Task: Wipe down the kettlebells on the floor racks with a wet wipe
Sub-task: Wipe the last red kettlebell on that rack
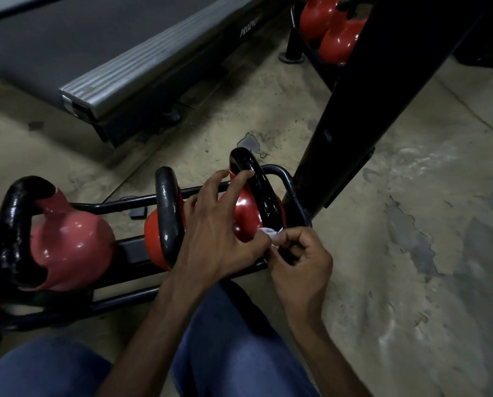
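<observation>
On rack (281, 169), glossy red kettlebell (246, 216) (black handle (261, 184))

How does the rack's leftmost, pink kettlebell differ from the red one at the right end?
The pink kettlebell is paler than the red kettlebell. The pink one is untouched; the left hand rests on the red one; the right hand holds a wipe beside it. Both have black handles.

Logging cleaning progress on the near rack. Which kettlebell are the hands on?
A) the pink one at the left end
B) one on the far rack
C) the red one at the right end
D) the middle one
C: the left hand touches the right-end kettlebell with straight fingers, and the right hand pinches the wet wipe at its base.
</observation>
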Tool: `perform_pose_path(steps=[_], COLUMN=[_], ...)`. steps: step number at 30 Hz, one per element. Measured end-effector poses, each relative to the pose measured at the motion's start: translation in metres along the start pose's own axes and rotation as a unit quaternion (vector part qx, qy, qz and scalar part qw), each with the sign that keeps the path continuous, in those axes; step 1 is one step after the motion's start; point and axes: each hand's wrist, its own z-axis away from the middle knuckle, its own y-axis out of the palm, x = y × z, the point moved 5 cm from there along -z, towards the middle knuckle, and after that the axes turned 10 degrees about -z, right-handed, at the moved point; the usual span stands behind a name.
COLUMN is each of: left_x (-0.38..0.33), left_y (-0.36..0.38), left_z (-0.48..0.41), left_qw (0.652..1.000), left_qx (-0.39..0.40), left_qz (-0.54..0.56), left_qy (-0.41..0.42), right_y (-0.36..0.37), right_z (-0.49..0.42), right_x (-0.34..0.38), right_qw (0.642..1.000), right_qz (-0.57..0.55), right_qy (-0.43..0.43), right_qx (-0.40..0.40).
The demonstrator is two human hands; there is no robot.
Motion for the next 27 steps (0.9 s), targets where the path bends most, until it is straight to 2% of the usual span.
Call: perform_pose_path(steps=[3,6,8,10,13,18,22,27], left_x=[0.0,0.0,0.0,-0.002,-0.006,-0.04,-0.114,-0.249], left_y=[0.0,0.002,0.004,0.006,0.007,-0.01,-0.037,-0.103], left_z=[0.002,0.003,0.004,0.003,0.004,0.0,-0.015,-0.038], left_qw=[1.0,1.0,0.999,0.999,0.998,0.997,0.989,0.961], left_qx=[-0.007,-0.021,-0.022,-0.024,-0.025,-0.01,0.047,0.102], left_qz=[-0.008,-0.018,-0.026,-0.04,-0.055,-0.066,0.021,0.115], left_qy=[0.002,0.008,0.011,0.011,0.01,0.05,0.139,0.228], right_y=[-0.014,-0.024,-0.026,-0.027,-0.031,-0.066,-0.117,-0.189], right_z=[-0.001,-0.009,-0.015,-0.019,-0.02,-0.041,-0.063,-0.091], right_x=[-0.012,-0.026,-0.029,-0.027,-0.021,0.017,0.093,0.226], right_qw=[0.996,0.98,0.972,0.975,0.979,0.986,0.988,0.977], right_qz=[-0.054,-0.105,-0.108,-0.086,-0.077,-0.055,0.027,0.081], right_qy=[0.065,0.167,0.196,0.188,0.177,0.127,0.04,-0.026], right_qx=[0.016,0.038,0.068,0.081,0.061,-0.088,-0.148,-0.198])
